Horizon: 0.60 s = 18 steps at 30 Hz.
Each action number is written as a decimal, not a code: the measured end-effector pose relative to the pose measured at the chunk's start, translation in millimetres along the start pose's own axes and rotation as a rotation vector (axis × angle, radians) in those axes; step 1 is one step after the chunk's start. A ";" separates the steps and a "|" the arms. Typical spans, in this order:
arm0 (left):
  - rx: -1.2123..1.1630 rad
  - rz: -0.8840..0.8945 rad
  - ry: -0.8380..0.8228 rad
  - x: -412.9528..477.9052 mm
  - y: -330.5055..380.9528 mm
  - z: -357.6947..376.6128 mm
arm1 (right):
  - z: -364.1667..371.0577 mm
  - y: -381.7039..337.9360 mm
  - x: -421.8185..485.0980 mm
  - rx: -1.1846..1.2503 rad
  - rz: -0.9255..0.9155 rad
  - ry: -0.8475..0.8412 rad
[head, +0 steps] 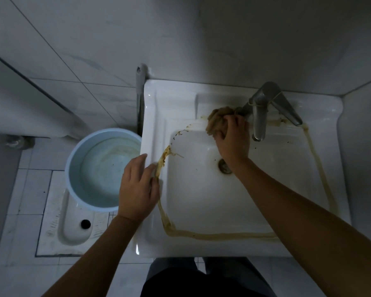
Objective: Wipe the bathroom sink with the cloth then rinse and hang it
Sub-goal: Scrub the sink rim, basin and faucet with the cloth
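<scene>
A white square sink (pixel 234 247) carries a brownish streak of grime (pixel 223 235) round the basin edge. My right hand (pixel 234 138) grips a bunched tan cloth (pixel 216 121) at the back rim, just left of the metal tap (pixel 263 108). My left hand (pixel 137 185) rests with relaxed fingers on the sink's left rim, touching the grime there. The drain (pixel 224 166) lies partly under my right wrist.
A light blue bucket (pixel 73 159) holding water stands on the floor left of the sink, over a squat toilet pan (pixel 58 221). A grey handle (pixel 140 86) leans by the sink's back left corner. Tiled walls close in behind and right.
</scene>
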<state>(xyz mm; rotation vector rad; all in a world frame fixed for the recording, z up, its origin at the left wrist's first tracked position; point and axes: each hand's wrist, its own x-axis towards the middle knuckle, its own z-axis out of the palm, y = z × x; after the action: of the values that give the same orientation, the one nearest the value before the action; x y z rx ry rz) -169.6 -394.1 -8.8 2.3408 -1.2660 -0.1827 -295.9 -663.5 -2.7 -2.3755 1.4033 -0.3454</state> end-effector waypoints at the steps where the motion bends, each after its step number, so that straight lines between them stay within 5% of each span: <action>1: 0.002 -0.004 -0.003 0.0 -0.7 0.4 | 4.1 -9.0 3.3 -0.002 0.037 0.010; 7: 0.009 -0.003 -0.018 -1.2 -4.0 3.1 | 28.6 -62.1 5.0 0.034 -0.021 -0.025; 12: 0.008 -0.004 -0.019 -1.1 -3.2 2.1 | 11.7 -21.6 -5.8 0.022 -0.184 -0.131; 18: -0.005 0.004 0.006 -0.9 -5.3 4.9 | 4.5 4.1 7.0 0.044 0.047 0.035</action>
<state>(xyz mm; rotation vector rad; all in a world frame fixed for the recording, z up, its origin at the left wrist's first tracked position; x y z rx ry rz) -167.7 -392.6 -15.7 2.3327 -1.2662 -0.1773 -294.1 -670.7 -8.3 -2.3085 1.4493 -0.4027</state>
